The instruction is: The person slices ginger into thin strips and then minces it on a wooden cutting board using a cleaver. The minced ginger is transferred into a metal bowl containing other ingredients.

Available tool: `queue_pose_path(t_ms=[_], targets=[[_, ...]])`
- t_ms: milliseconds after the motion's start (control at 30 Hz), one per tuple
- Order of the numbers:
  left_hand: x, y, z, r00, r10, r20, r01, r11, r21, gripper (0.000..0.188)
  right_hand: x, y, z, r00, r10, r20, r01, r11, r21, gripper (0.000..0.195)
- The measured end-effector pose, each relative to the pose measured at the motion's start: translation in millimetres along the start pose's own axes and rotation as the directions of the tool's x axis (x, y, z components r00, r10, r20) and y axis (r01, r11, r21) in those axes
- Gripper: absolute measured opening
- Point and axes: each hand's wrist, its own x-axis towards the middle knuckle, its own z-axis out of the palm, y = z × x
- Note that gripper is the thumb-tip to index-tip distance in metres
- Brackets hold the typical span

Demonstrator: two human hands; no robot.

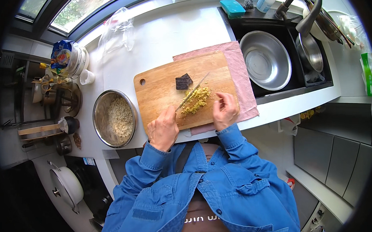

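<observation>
My left hand grips the handle of a kitchen knife, whose blade slants away to the upper right over a wooden cutting board. Along the blade's right side lies a pile of finely chopped yellow-green nuts, possibly pistachios. Just right of the pile, my right hand hovers loosely curled, thumb apart from the fingers and nothing seen in it. Two dark squares, apparently chocolate, overlap on the board left of the blade. Left of the board stands a steel bowl with rolled oats in it.
A pink cloth lies under the board. At right, a steel basin sits in the black sink below a faucet. A plastic bag, a white cup and a blue package stand at left.
</observation>
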Motion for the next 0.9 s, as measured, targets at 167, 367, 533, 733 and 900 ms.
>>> queue_pose_path(t_ms=[167, 367, 533, 733, 900], targets=[[-3, -1, 4, 0.999, 0.011, 0.041, -0.012, 1.000, 0.019, 0.009, 5, 10, -1, 0.995, -0.099, -0.006, 0.090, 0.927, -0.365, 0.023], [-11, 9, 10, 0.996, 0.065, 0.053, -0.065, 0.998, -0.002, 0.011, -3, 18, -1, 0.995, -0.077, -0.059, 0.074, 0.996, -0.051, 0.024], [-13, 12, 14, 0.992, 0.100, 0.075, -0.104, 0.993, 0.047, 0.014, 1, 17, -18, 0.999, 0.041, -0.026, -0.042, 0.999, -0.009, 0.024], [-8, 9, 10, 0.998, 0.063, 0.031, -0.063, 0.998, -0.005, 0.008, 0, 24, -17, 1.000, -0.013, -0.005, 0.012, 0.998, -0.056, 0.023], [-6, 10, 2, 0.997, 0.051, 0.060, -0.050, 0.999, -0.010, 0.008, -1, 19, -17, 1.000, -0.012, 0.013, 0.013, 0.999, -0.045, 0.023]])
